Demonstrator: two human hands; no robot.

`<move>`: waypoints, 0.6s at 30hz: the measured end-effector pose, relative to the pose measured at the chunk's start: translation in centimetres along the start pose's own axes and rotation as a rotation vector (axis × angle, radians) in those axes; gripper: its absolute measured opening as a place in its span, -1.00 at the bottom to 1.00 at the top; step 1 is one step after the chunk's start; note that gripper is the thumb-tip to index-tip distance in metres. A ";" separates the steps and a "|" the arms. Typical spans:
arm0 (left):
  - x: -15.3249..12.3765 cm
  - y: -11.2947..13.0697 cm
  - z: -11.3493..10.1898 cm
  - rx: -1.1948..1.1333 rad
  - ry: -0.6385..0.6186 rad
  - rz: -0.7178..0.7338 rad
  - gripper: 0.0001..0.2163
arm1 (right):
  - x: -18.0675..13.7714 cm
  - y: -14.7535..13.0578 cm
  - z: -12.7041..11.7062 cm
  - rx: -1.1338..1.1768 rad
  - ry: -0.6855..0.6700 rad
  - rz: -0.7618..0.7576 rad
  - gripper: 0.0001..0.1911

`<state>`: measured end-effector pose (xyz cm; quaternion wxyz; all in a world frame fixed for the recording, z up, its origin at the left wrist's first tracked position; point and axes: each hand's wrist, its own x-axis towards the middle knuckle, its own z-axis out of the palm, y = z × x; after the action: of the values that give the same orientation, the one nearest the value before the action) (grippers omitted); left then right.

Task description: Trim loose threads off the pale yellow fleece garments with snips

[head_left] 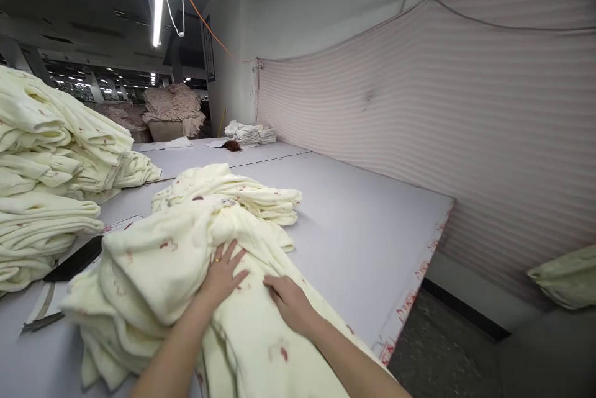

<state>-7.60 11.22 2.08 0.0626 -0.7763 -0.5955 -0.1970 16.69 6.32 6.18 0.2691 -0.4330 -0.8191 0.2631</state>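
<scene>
A heap of pale yellow plush fabric with small reddish prints lies across the near part of the table. My left hand rests on it with fingers spread, a ring on one finger. Just to the right, my right hand has its fingers curled together at the same fabric, near its right-hand side; the fingertips are partly hidden. Behind the hands, a folded bundle of this fabric adjoins the heap. The cloth hangs toward me between my forearms.
Tall stacks of yellow fabric stand on the left, beside a dark flat object. The white table has a taped right edge. White folded cloths sit at the back, by a striped curtain. Full bins stand beyond.
</scene>
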 end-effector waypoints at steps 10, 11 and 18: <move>-3.0 2.6 -5.8 -0.234 0.232 -0.240 -0.63 | -8.3 -6.3 -5.2 0.155 -0.205 -0.011 -0.76; -5.3 3.9 -6.7 -0.271 0.282 -0.289 -0.66 | -9.6 -6.4 -4.7 0.144 -0.276 -0.028 -0.74; -20.3 15.3 -5.1 -0.846 0.036 -0.677 -0.85 | -11.8 -5.0 -1.0 0.062 -0.246 0.025 -0.73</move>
<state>1.44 -13.06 1.12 -0.3121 -0.4951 -0.6797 -0.4420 20.20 -5.99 7.65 0.1765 -0.3990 -0.8320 0.3425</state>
